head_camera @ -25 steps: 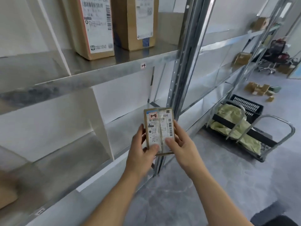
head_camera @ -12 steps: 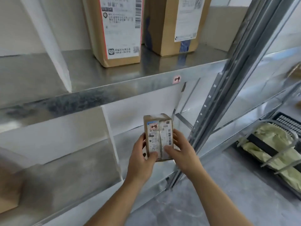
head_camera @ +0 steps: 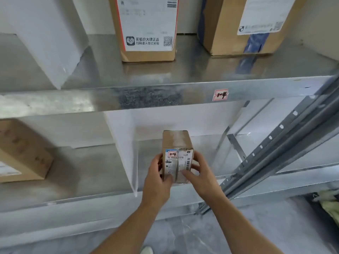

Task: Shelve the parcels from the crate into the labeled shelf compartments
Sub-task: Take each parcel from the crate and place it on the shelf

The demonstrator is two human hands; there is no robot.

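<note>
At nine o'clock a brown box sits on the lower shelf, left of the white divider; just right of it, the left hand grips the small parcel, thumb across its label; the parcel, marked 2-4, stands upright at the shelf's front lip; the right hand clasps its right side; at one o'clock a tag reads 1-4, so the bay beneath is likely 2-4; push squarely toward twelve o'clock, label outward, clear of the divider.
</note>
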